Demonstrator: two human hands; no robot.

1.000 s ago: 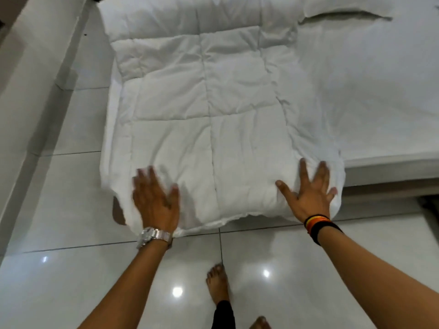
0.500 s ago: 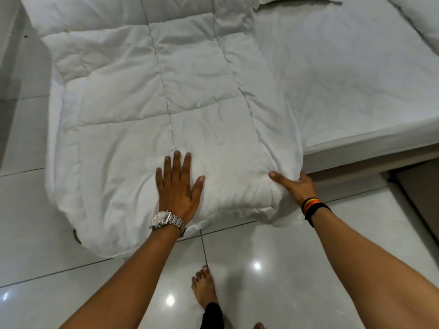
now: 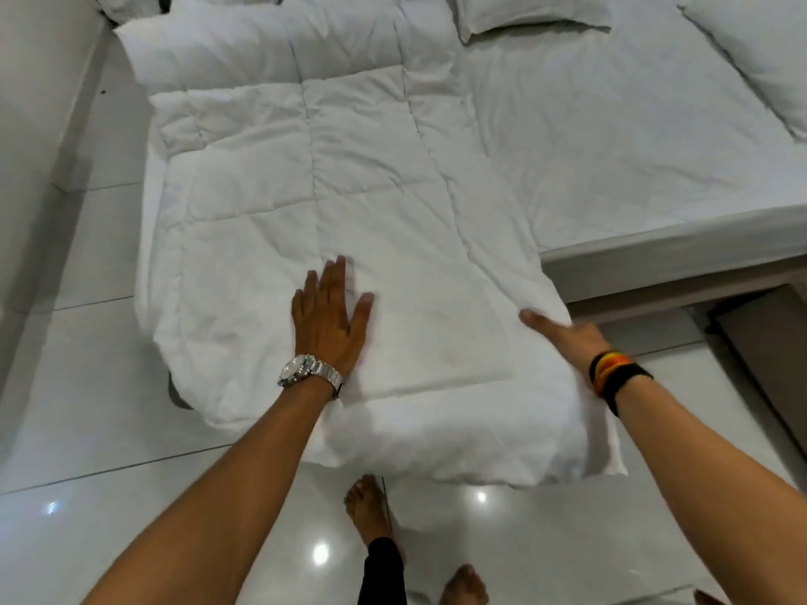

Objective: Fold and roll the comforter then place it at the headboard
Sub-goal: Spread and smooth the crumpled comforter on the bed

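The white quilted comforter (image 3: pixel 314 176) lies folded into a long strip along the left side of the bed, its near end hanging over the foot of the mattress. My left hand (image 3: pixel 328 318), with a silver watch, rests flat on the comforter, fingers spread. At the strip's near right edge my right hand (image 3: pixel 563 338), with coloured wristbands, has its thumb on top of the fabric and its fingers tucked under, so it grips that edge.
The bare white bed sheet (image 3: pixel 611 146) fills the right side, with two pillows (image 3: pixel 524 13) at the far end. Glossy white floor tiles (image 3: pixel 87 473) surround the bed, a wall (image 3: pixel 39 102) runs along the left, and my bare feet (image 3: pixel 371 513) stand just below the comforter.
My left hand slid from the comforter's near left corner toward its middle. My right hand went from lying flat on top to gripping the right edge. The view rose toward the pillows.
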